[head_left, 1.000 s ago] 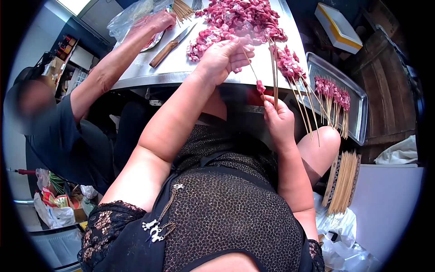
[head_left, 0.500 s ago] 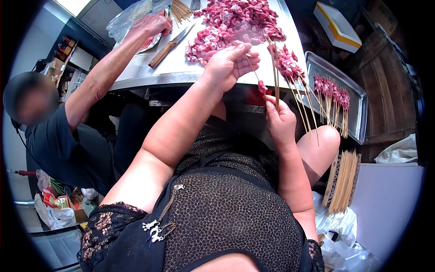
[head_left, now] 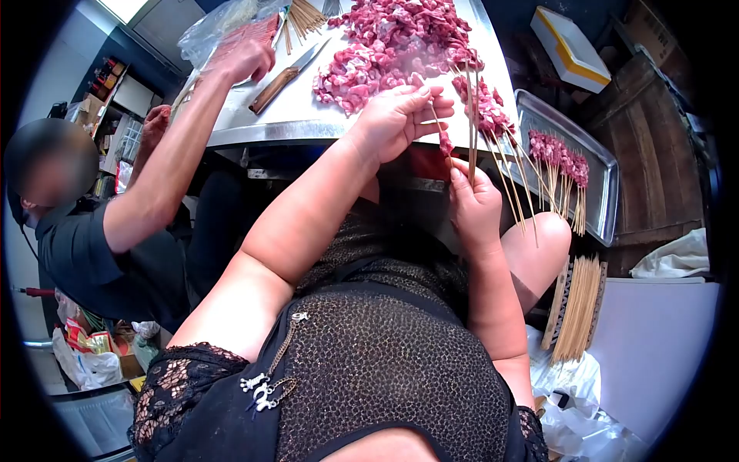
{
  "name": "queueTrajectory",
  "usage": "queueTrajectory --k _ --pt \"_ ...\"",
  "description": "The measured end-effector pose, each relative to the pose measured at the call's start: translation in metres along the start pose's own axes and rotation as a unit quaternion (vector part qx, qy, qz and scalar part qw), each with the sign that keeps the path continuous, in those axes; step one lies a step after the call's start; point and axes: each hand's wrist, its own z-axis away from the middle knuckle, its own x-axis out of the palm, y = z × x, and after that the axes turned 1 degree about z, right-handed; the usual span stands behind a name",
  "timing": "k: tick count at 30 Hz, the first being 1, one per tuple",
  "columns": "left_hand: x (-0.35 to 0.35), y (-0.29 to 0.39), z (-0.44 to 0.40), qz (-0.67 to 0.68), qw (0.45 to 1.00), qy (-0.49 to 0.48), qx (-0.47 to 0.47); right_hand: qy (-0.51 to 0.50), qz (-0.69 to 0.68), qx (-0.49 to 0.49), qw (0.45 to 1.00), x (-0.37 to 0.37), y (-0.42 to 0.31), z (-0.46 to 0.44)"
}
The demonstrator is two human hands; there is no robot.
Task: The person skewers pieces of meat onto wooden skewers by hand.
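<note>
My left hand (head_left: 396, 119) is raised at the table's front edge, thumb and forefinger pinched beside the upper end of a thin skewer, other fingers loosely spread; what the pinch holds is unclear. That skewer carries a pink meat piece (head_left: 446, 144) partway along. My right hand (head_left: 475, 204) is closed round its lower part and several upright bare skewers (head_left: 472, 123). Beyond lies a large heap of cut raw meat (head_left: 392, 46) on the white table (head_left: 254, 127). Loaded skewers (head_left: 486, 109) rest at the table's right edge, their sticks overhanging.
A metal tray (head_left: 604, 185) at right holds more meat skewers (head_left: 558, 158). Bare skewers (head_left: 579, 308) fill a holder below it. A knife (head_left: 285, 81) lies left of the heap. At far left, a co-worker (head_left: 100, 254) reaches over a plastic bag (head_left: 223, 35). A foam box (head_left: 571, 50) stands behind.
My left hand has moved slightly right and down, closer to my right hand, which has barely moved. The co-worker's reaching hand has drawn back left, and their other hand has come into view.
</note>
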Motion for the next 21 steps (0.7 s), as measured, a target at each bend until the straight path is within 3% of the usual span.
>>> queueTrajectory --k 4,21 --pt "-0.001 0.010 -0.002 -0.013 0.997 -0.005 0.081 -0.011 -0.008 0.021 1.000 -0.004 0.002 -0.003" --pt "0.006 0.015 0.002 -0.111 0.987 0.056 0.103 -0.005 0.080 -0.015 0.997 -0.006 0.005 -0.001"
